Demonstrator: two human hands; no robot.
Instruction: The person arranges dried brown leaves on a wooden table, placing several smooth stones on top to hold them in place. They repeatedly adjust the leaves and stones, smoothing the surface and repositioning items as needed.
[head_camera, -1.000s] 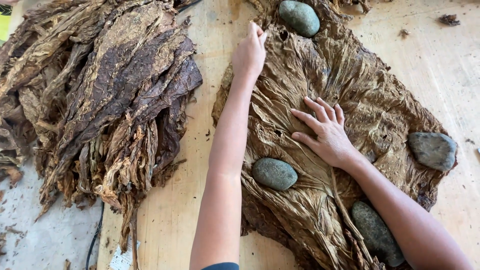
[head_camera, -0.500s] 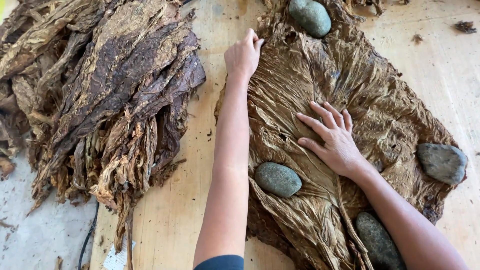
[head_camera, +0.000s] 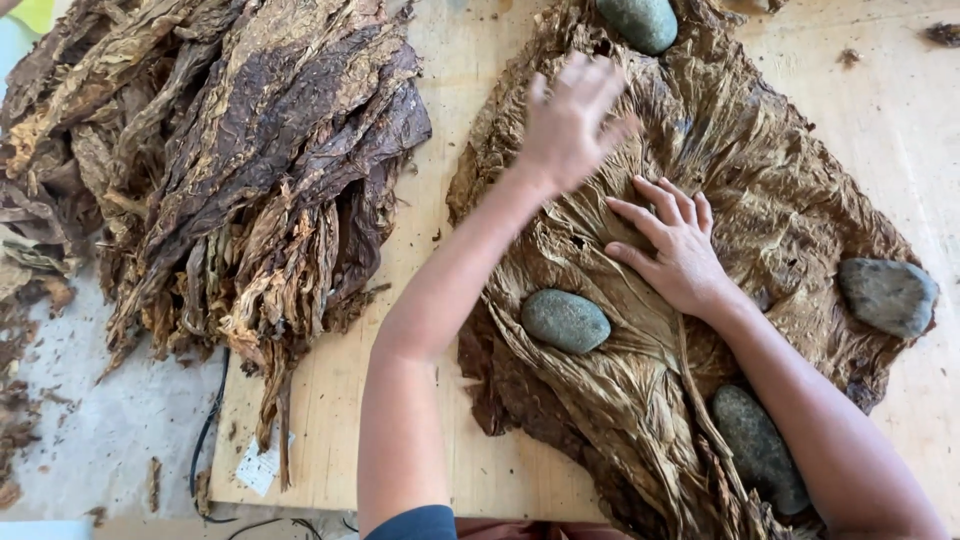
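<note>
Head cam looking straight down. Starting at my fingers: right hand (head_camera: 680, 250) is pressed flat on the big spread-out dried tobacco leaf (head_camera: 700, 160), fingers splayed wide and holding nothing, just palm-down on the wrinkly surface near the middle rib. My left hand (head_camera: 570, 120) is blurry, so I honestly can't tell if it touches the leaf or just hovers over it, but the fingers look open and loosely spread with nothing in them. It sits up-left of the right hand, near the leaf's upper part.

Moving outward, the leaf lies on a pale wooden board (head_camera: 440, 130) and is ringed by grey stones sitting on it: a rounded stone (head_camera: 565, 320) just below my left forearm, a long stone (head_camera: 760, 450) beside my right forearm, a flat stone (head_camera: 888, 295) at the right edge, and a top stone (head_camera: 640, 20) half cut off by the frame.

Over on the left is a fat pile of darker dried leaves (head_camera: 240, 150), hanging off the board's left edge onto a grey surface (head_camera: 130, 420) littered with crumbs.
</note>
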